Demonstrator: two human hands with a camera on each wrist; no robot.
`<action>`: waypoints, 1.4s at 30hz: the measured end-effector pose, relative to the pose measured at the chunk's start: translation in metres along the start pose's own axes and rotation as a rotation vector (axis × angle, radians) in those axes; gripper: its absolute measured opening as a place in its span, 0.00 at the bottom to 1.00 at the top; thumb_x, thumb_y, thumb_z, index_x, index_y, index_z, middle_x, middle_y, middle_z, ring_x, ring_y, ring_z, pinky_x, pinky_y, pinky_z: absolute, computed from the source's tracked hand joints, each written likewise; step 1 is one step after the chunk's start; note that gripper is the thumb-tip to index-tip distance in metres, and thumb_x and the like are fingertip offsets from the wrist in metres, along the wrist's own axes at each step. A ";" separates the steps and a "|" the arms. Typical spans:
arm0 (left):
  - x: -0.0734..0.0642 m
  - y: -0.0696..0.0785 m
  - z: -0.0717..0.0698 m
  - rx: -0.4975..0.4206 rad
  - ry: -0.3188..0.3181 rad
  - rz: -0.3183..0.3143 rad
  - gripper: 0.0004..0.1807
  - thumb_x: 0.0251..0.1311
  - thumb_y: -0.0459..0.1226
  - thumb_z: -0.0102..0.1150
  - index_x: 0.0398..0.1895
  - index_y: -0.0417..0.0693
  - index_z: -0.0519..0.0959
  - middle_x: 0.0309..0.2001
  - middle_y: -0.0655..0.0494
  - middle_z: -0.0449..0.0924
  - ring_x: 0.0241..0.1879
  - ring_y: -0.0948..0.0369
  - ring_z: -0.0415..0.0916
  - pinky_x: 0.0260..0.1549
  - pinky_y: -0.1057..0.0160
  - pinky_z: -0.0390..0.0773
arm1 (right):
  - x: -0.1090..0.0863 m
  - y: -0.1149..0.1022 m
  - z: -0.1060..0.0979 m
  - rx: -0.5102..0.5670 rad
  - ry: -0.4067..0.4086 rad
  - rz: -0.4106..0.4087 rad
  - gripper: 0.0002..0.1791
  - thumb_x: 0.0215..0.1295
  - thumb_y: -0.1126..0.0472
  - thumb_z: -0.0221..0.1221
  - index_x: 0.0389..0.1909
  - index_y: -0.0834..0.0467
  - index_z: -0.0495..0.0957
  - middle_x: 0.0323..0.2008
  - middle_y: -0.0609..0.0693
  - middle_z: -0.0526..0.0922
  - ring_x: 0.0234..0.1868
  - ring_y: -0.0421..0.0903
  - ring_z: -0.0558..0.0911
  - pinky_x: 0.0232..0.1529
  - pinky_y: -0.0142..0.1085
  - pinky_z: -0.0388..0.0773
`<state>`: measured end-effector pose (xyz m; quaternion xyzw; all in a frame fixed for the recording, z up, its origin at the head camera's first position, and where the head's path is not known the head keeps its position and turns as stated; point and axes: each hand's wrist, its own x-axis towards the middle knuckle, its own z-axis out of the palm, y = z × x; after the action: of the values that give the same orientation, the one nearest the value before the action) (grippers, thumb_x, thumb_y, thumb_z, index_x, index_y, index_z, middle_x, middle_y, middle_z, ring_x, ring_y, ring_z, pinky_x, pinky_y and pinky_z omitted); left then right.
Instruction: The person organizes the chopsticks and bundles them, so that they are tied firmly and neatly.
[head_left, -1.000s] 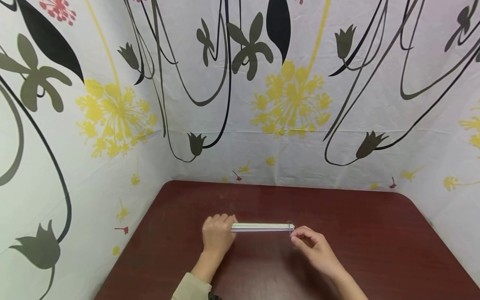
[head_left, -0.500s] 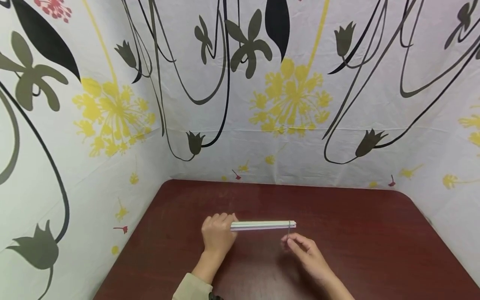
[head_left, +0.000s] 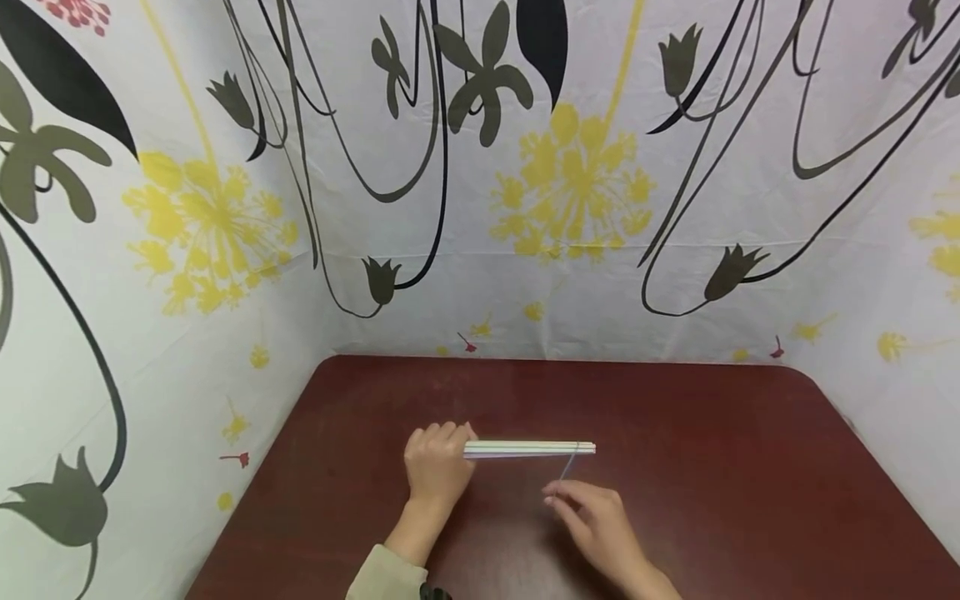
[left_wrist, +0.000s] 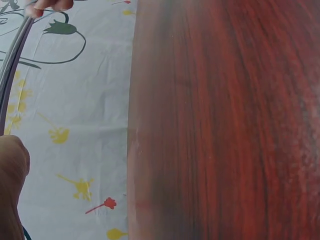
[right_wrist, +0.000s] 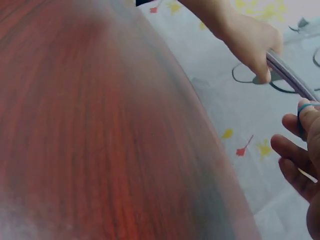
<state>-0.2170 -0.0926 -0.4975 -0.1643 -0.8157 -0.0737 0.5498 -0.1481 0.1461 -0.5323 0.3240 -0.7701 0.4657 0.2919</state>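
A bundle of long, thin white sticks (head_left: 528,449) is held level above the table in the head view. My left hand (head_left: 438,462) grips its left end with curled fingers. Near the bundle's right tip, a thin bluish elastic-looking band (head_left: 568,467) loops round it and is stretched down toward me. My right hand (head_left: 596,521) pinches the band's lower end between thumb and forefinger, apart from the sticks. In the right wrist view the band (right_wrist: 300,120) shows teal at the fingertips. Only part of the left hand (left_wrist: 11,175) appears in the left wrist view.
Beneath both hands lies a dark red-brown wooden table (head_left: 720,467) with rounded far corners. A white cloth (head_left: 420,233) with flower prints hangs behind it and along its sides.
My right hand has moved left and toward me from the bundle's tip, drawing the band out into a slanting line. The left hand keeps its grip, nearly unmoved.
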 end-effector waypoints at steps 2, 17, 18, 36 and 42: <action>0.002 0.000 0.000 0.000 -0.013 0.000 0.18 0.56 0.35 0.49 0.07 0.50 0.70 0.09 0.59 0.65 0.09 0.60 0.58 0.12 0.63 0.56 | 0.003 -0.001 -0.001 -0.107 0.003 -0.128 0.08 0.62 0.66 0.66 0.42 0.56 0.86 0.32 0.45 0.87 0.28 0.35 0.83 0.29 0.23 0.77; 0.001 0.007 0.003 -0.001 0.000 0.030 0.22 0.58 0.37 0.48 0.05 0.51 0.66 0.08 0.60 0.67 0.08 0.60 0.59 0.11 0.64 0.58 | 0.015 -0.016 -0.008 -0.204 -0.042 -0.161 0.12 0.72 0.52 0.59 0.39 0.55 0.86 0.34 0.45 0.87 0.31 0.36 0.83 0.36 0.24 0.78; 0.002 0.006 0.002 0.000 0.006 0.032 0.21 0.56 0.37 0.49 0.05 0.51 0.65 0.08 0.60 0.66 0.08 0.61 0.59 0.11 0.64 0.58 | 0.014 -0.016 -0.007 -0.201 -0.046 -0.147 0.11 0.72 0.52 0.59 0.38 0.54 0.85 0.34 0.44 0.86 0.31 0.36 0.82 0.36 0.23 0.77; 0.005 0.000 -0.002 -0.003 0.052 -0.002 0.20 0.50 0.34 0.52 0.05 0.52 0.61 0.06 0.60 0.62 0.07 0.61 0.56 0.09 0.65 0.56 | 0.008 -0.025 0.010 -0.174 0.281 -0.330 0.36 0.76 0.53 0.52 0.69 0.78 0.57 0.28 0.56 0.80 0.23 0.40 0.77 0.25 0.24 0.73; 0.008 0.000 -0.003 -0.017 0.063 -0.002 0.19 0.49 0.34 0.52 0.05 0.52 0.60 0.06 0.60 0.61 0.07 0.61 0.55 0.10 0.65 0.55 | 0.005 -0.036 0.015 -0.023 0.337 -0.204 0.39 0.75 0.56 0.52 0.71 0.80 0.48 0.31 0.59 0.80 0.26 0.39 0.77 0.30 0.25 0.76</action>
<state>-0.2170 -0.0923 -0.4891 -0.1658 -0.7974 -0.0863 0.5737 -0.1259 0.1187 -0.5158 0.3145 -0.6788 0.4726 0.4658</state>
